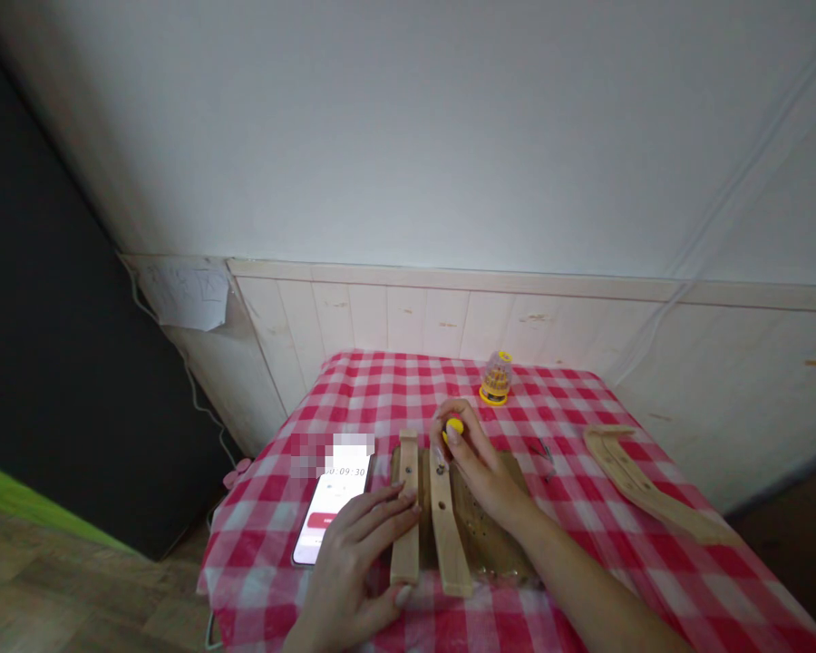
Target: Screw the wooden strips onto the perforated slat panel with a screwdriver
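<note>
Gripping what seems a yellow screwdriver (455, 425), the right hand (477, 464) is above the board (493, 540). At the board's left, the left hand (360, 551) lies open on a wooden strip (406, 558).

A lit rectangular smartphone (340, 487) lies on a red-and-white checked tablecloth (401, 390); a white paper sheet (194, 297) hangs above.
</note>
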Tool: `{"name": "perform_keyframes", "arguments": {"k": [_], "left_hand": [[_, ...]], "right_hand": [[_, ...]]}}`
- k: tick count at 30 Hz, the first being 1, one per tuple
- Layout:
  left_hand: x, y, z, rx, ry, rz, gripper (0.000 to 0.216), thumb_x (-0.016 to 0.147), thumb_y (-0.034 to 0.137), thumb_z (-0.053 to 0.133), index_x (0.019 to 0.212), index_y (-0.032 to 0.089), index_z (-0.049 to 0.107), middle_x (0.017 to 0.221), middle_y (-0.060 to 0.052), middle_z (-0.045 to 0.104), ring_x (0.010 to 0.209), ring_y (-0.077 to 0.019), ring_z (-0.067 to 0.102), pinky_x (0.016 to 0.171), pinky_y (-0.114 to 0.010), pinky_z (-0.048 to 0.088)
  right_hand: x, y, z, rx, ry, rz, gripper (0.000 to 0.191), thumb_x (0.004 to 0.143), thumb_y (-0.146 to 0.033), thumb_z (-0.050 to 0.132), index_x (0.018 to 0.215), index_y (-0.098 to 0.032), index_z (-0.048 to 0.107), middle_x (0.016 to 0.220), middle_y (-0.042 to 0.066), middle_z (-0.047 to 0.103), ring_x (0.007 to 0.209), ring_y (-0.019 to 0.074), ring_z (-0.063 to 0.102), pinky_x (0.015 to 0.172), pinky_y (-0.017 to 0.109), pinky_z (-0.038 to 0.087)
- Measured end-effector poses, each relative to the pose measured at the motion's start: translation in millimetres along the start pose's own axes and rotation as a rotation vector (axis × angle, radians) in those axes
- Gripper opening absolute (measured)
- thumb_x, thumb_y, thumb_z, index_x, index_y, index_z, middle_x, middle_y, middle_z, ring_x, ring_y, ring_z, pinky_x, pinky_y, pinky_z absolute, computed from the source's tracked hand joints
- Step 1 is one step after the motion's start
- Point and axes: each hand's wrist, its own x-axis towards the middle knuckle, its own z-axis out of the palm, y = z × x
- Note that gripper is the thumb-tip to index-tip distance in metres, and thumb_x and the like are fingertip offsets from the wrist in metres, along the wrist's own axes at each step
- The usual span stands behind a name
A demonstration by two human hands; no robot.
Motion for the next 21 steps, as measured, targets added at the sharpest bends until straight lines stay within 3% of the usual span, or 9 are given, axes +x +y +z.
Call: {"name": "perform_keyframes", "arguments": {"k": [4, 9, 16, 21], "left_hand": [[-0.7, -0.8, 0.8, -0.011, 0.004, -0.001, 0.06, 0.105, 0.073, 0.043, 0.137, 0.03, 0.07, 0.132, -0.006, 0.08, 0.121, -0.0323, 0.077, 0.09, -0.046, 0.068], [-3.6, -2.3, 2.2, -0.029, 0.004, -0.009, 0.061, 0.105, 0.073, 0.045, 0.139, 0.03, 0.071, 0.133, -0.008, 0.08, 0.123, -0.0323, 0.076, 0.094, -0.046, 0.067], [-2.2, -0.7, -0.2, -0.007, -0.001, -0.003, 0.06, 0.105, 0.073, 0.044, 0.139, 0.03, 0.07, 0.134, -0.007, 0.079, 0.122, -0.0322, 0.076, 0.093, -0.045, 0.068], [-0.8, -0.3, -0.3, -0.009, 0.001, -0.005, 0.06, 0.105, 0.073, 0.044, 0.139, 0.031, 0.07, 0.134, -0.006, 0.079, 0.122, -0.032, 0.076, 0.092, -0.045, 0.068]], "right_hand": [[1.6, -0.4, 1.4, 0.125, -0.014, 0.03, 0.049, 0.1, -0.073, 0.052, 0.096, -0.026, 0.064, 0.076, -0.001, 0.052, 0.069, 0.019, 0.044, 0.068, 0.034, 0.04], [-0.4, 5.1, -2.0, 0.059, 0.01, 0.042, 0.043, 0.101, -0.068, 0.057, 0.103, -0.026, 0.068, 0.083, 0.001, 0.057, 0.078, 0.0207, 0.053, 0.077, 0.036, 0.045], [-1.2, -0.8, -4.9, -0.198, 0.031, -0.061, 0.036, 0.099, -0.065, 0.064, 0.102, -0.029, 0.063, 0.099, 0.003, 0.064, 0.094, 0.0221, 0.06, 0.088, 0.038, 0.051], [0.3, -2.3, -2.7, -0.106, 0.036, -0.074, 0.033, 0.098, -0.057, 0.071, 0.097, -0.029, 0.054, 0.109, 0.004, 0.066, 0.1, 0.0209, 0.064, 0.094, 0.039, 0.053]]}}
